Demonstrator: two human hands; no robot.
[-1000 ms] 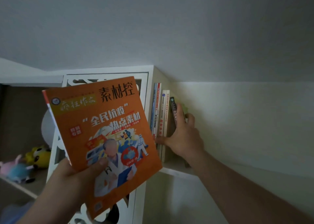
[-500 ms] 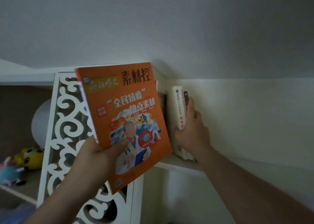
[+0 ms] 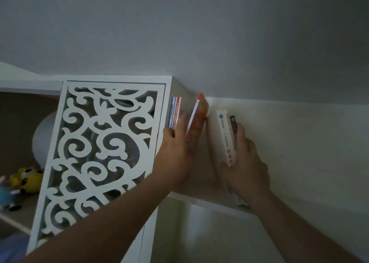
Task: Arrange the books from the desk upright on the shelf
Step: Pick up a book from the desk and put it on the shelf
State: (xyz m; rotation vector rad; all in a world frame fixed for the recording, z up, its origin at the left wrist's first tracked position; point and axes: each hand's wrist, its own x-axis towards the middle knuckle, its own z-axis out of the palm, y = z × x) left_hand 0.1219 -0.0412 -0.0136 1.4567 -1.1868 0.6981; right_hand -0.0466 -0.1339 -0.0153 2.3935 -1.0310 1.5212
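While the left hand pinches the orange book low on its spine side, it leans in the shelf gap, right of the striped books. It looks thin, light and floppy, so support it low. Right hand grips the white book, holding the gap open

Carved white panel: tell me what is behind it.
Through the carved white panel's cutouts only dark gaps show; beside its left edge a pale round object emerges. The rest is covered.
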